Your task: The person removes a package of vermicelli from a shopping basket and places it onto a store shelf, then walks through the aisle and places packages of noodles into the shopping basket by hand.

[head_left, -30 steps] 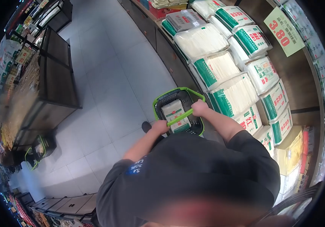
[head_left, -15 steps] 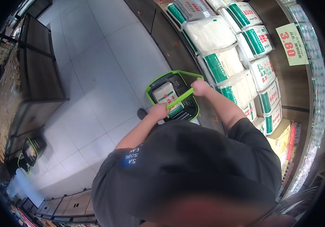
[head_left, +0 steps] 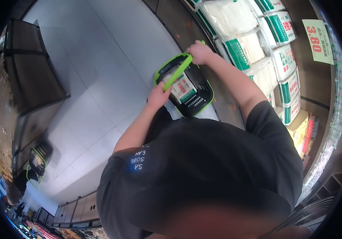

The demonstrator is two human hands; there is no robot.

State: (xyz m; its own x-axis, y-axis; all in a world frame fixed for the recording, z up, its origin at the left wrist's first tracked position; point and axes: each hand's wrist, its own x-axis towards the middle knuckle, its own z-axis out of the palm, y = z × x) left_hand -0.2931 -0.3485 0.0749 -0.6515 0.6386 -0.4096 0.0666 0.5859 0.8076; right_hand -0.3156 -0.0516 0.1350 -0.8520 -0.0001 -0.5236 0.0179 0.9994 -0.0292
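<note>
A black shopping basket (head_left: 198,95) with a green rim is in front of me, above the floor. My left hand (head_left: 159,95) is wrapped round the near left end of its green handle (head_left: 178,72). At the handle's far right end, my right hand (head_left: 199,52) grips it with closed fingers. Inside the basket lies a white package (head_left: 183,86) with red print and a green band, partly behind the handle. Packs of white noodles (head_left: 228,18) are stacked on the shelf to the right of my right hand.
A yellow-green price sign (head_left: 317,41) reading 3.80 hangs at the right. On the left stands a dark display stand (head_left: 29,71). Another black and green basket (head_left: 40,159) is at the lower left, beside a person partly in view. Grey tiles (head_left: 95,59) cover the aisle floor.
Both hands and the basket have moved up and away from my body, and the handle now slants more steeply. The shelf and display stand have shifted in view.
</note>
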